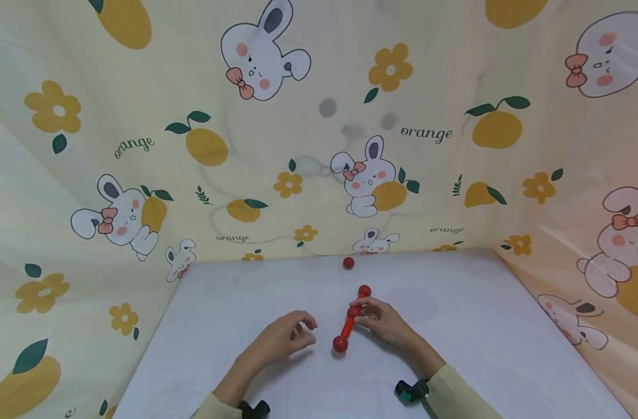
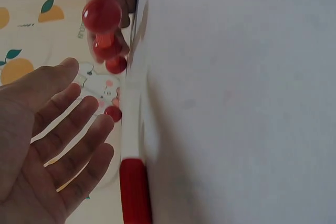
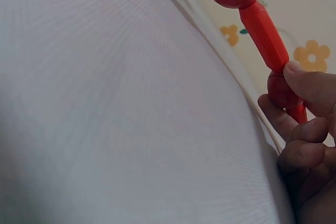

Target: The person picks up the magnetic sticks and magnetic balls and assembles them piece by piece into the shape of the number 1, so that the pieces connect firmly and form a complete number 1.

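Note:
My right hand [image 1: 384, 323] pinches a toy piece made of red balls joined by orange-red rods [image 1: 347, 327] at its middle ball. One end ball [image 1: 340, 344] points toward me, and the other end ball [image 1: 364, 290] lies beyond the fingers. In the right wrist view, the thumb and fingers press on the middle ball [image 3: 283, 90], with a faceted rod [image 3: 265, 35] leading to a larger ball. To the left, my left hand [image 1: 284, 336] hovers apart from the piece, fingers loosely bent and holding nothing; the left wrist view shows the fingers [image 2: 79, 156] spread.
A loose red ball [image 1: 348, 263] sits near the back edge of the white table [image 1: 235, 302]. Behind and at both sides hangs a cream cloth [image 1: 308, 116] with rabbits and oranges. A red bar-like thing [image 2: 135, 192] shows low in the left wrist view.

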`<action>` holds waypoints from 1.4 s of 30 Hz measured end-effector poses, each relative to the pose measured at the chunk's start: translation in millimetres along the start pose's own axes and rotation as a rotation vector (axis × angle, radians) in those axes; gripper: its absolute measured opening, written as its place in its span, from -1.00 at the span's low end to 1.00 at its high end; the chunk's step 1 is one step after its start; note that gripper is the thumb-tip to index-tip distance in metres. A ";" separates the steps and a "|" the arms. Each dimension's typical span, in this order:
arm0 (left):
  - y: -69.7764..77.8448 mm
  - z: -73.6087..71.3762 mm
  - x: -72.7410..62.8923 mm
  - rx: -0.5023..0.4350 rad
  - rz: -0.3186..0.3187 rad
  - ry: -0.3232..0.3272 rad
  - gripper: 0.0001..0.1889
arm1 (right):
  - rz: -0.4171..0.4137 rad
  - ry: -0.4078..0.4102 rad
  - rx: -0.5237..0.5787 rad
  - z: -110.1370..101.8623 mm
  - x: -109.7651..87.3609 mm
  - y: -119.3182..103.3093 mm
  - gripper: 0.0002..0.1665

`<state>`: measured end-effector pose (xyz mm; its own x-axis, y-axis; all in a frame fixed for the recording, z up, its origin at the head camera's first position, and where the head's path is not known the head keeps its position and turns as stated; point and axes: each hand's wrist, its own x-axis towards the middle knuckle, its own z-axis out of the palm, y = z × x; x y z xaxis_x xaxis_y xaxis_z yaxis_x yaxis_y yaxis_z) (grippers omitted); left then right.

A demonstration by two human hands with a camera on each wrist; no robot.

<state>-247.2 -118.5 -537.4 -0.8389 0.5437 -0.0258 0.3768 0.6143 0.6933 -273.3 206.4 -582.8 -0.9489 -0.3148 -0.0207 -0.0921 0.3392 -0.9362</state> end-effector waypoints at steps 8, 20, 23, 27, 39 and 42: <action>-15.3 -12.7 -10.8 0.070 -0.032 0.049 -0.66 | -0.006 -0.004 -0.005 -0.1 0.7 0.5 -0.52; -28.3 -22.0 -18.6 0.275 -0.094 0.058 -0.69 | 0.007 -0.010 0.001 -0.2 1.2 0.4 -0.51; -28.5 -23.2 -17.9 0.296 -0.122 0.050 -0.69 | 0.003 -0.017 0.002 -0.8 1.5 1.3 -0.51; -29.2 -24.2 -17.8 0.259 -0.158 0.035 -0.69 | 0.001 -0.022 0.002 -1.5 1.9 1.8 -0.52; -35.1 -19.7 -19.3 0.217 -0.138 0.037 -0.74 | -0.014 -0.046 0.034 -3.1 1.7 2.9 -0.48; -35.6 -19.2 -18.9 0.217 -0.138 0.036 -0.75 | -0.012 -0.044 0.032 -3.3 1.8 2.4 -0.49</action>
<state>-252.2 -161.6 -547.8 -0.9003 0.4277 -0.0810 0.3298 0.7916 0.5143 -276.2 209.5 -583.9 -0.9336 -0.3574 -0.0243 -0.0927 0.3066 -0.9473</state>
